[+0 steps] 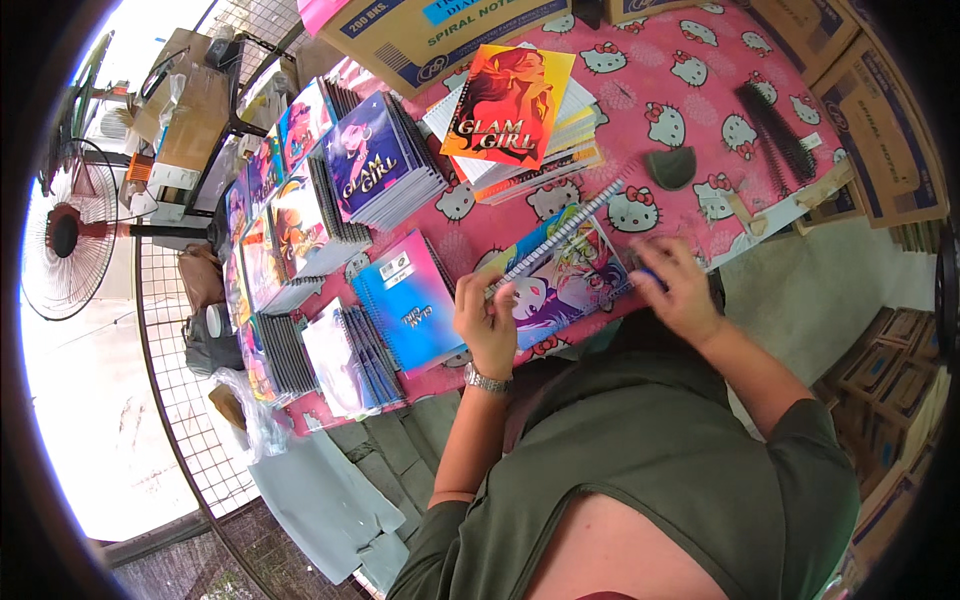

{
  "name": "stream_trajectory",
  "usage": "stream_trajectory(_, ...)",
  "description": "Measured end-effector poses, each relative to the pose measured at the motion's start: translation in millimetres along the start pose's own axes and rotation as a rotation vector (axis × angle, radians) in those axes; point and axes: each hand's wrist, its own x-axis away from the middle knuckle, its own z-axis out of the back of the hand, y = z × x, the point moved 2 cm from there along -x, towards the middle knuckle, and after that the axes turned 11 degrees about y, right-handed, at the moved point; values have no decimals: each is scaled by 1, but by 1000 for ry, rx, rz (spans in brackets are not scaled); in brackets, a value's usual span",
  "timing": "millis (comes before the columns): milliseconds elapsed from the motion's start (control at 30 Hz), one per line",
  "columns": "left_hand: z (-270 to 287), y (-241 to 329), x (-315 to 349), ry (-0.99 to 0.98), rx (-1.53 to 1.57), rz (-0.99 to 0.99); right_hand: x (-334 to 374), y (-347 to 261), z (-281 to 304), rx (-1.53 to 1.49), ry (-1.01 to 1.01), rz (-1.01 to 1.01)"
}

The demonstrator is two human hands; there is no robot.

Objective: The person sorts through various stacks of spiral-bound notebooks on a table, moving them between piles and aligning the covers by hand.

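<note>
Left hand [487, 318] pinches the spiral notebook [560, 275] at its coil; right hand [682, 290] presses its far edge. Uneven pull could bend the coil.

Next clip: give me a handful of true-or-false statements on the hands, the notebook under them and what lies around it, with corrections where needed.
1. Both hands rest on a spiral-bound notebook with a colourful illustrated cover. True: the left hand holds its near-left corner and the right hand its right edge.
2. The table cover is plain blue. False: it is pink with a cartoon cat pattern.
3. A wristwatch sits on the left wrist. True.
4. The stack topped by an orange cover lies nearer the person than the held notebook. False: it lies farther off, toward the cardboard box.
5. A standing fan is at the left. True.
</note>
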Motion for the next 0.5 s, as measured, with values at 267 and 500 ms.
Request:
stream_trajectory(267,5,-2,-5,-50,-73,144,-34,-84,-61,-298,-86,285)
stream_trajectory(500,-3,-14,-4,182,153,222,-50,-92,-79,-265,-120,226)
